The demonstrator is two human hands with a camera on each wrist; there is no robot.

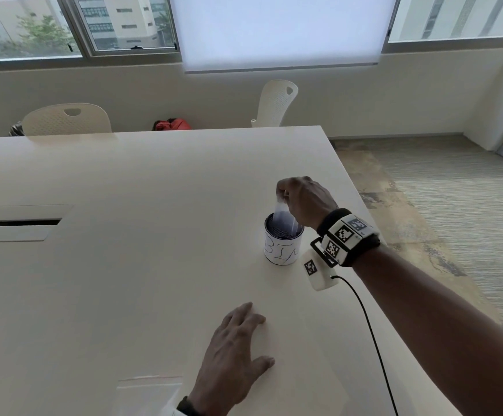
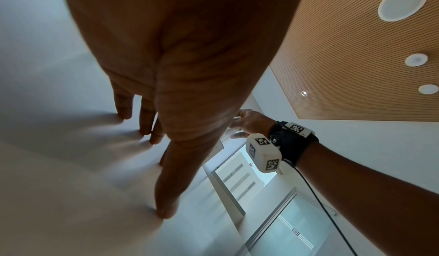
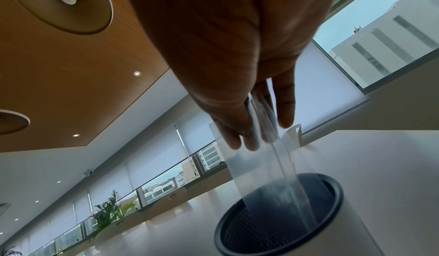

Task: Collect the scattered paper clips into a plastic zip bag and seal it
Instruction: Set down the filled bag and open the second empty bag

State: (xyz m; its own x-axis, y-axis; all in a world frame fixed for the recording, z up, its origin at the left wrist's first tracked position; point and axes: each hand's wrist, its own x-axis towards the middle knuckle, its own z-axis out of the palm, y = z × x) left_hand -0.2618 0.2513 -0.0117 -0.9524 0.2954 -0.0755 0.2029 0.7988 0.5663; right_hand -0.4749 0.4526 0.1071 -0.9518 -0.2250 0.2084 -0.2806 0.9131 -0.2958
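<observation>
White chairs [image 1: 67, 119] behind table [image 1: 124, 235].

Your worktop [image 1: 124, 265]: a broad, pale cream slab with very little on it.

Near its right edge you have a white cylindrical bin [image 1: 281, 249] standing upright, hand-lettered on its side, with a dark mesh lining and a dark rim; a clear zip bag [image 1: 284, 219] hangs down into its mouth. Your left hand [image 1: 235, 352] lies flat on the surface nearer to you, fingers spread and fingertips touching the top, well apart from the bin. At the left you can see a long recessed slot [image 1: 16, 222] set into the surface. Close to your near edge lies a flat, clear sheet [image 1: 149, 391], barely distinguishable from the top.
</observation>
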